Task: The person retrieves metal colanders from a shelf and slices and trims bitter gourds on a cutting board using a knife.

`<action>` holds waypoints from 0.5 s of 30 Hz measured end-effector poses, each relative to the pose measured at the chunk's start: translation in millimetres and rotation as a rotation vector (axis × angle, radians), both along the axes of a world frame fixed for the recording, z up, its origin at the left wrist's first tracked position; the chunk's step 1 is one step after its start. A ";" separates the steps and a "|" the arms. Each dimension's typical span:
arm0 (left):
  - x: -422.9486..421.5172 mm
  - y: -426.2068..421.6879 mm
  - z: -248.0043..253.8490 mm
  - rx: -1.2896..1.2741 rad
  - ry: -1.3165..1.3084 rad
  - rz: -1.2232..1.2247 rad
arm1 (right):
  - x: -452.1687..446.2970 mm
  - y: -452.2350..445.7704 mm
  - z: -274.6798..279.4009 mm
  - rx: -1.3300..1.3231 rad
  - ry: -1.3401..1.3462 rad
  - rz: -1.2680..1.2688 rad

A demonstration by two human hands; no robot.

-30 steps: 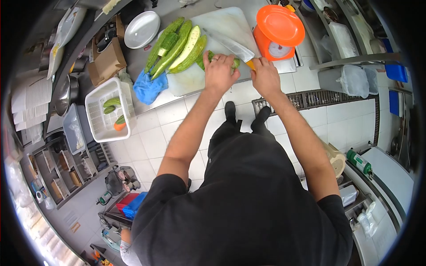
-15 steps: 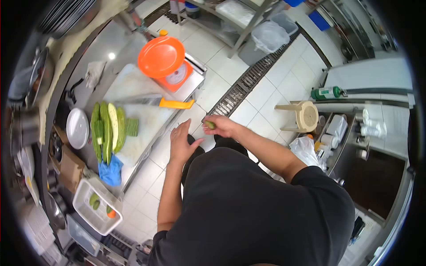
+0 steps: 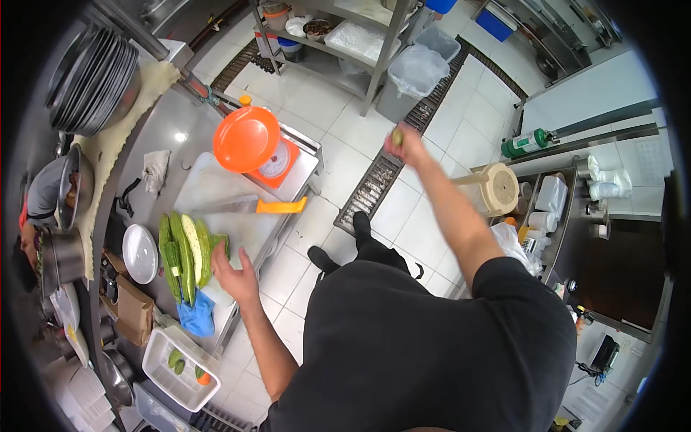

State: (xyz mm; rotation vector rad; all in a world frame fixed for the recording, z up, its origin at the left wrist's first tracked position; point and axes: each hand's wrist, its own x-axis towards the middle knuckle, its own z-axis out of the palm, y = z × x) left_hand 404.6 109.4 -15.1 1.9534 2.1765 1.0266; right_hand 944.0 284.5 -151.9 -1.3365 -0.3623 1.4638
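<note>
My left hand (image 3: pixel 236 277) is over the near edge of the white cutting board (image 3: pixel 241 230), fingers apart and nothing in them. Just past its fingertips is a short cut green piece (image 3: pixel 220 243), beside several long green zucchini-like vegetables (image 3: pixel 177 252), one partly pale. Whether the fingers touch that piece I cannot tell. Out over the floor, my right hand (image 3: pixel 410 147) is closed around a small green vegetable piece (image 3: pixel 397 135). A knife with a yellow handle (image 3: pixel 282 207) lies across the board.
An orange scale (image 3: pixel 277 162) with an orange pan stands at the board's far end. A blue cloth (image 3: pixel 196 315) and a white bin (image 3: pixel 155 363) with vegetable pieces are nearer. A lined grey trash bin (image 3: pixel 396 101) stands ahead; a beige stool (image 3: pixel 497 189) is on the right.
My right hand has swung forward and outward with the green piece, toward the trash bin. My left hand has moved left, to the vegetables. The whole view has shifted.
</note>
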 end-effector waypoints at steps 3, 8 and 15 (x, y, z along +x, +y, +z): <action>-19.9 3.0 -6.1 -0.047 0.178 0.145 | -54.9 -77.7 -122.5 -0.362 0.271 -0.080; -63.4 9.1 -40.7 -0.404 0.356 0.155 | -60.1 -114.2 -156.8 -0.596 0.446 -0.338; -66.3 17.8 -37.7 -0.415 0.310 0.123 | 216.4 124.1 -3.4 0.185 0.367 -0.541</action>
